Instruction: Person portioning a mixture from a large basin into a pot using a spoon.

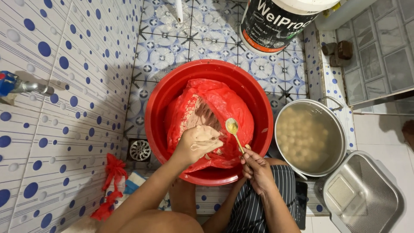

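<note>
Here the left hand closes around soft, sticky paste over the red bag in the basin; right-hand fingers pinch the light, stiff spoon low on its handle.

Bright, sharp, wide-angle edge distortion

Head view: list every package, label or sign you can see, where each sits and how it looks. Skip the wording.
Bucket label: top centre, on the tiled floor beyond the red basin; a black band with white lettering, a small round emblem and an orange strip at the bottom, wrapped round a white tub.
Red plastic bag: inside the basin, crumpled and open, holding pale paste; the left hand rests in it, unprinted.
No signs or screens.
</note>
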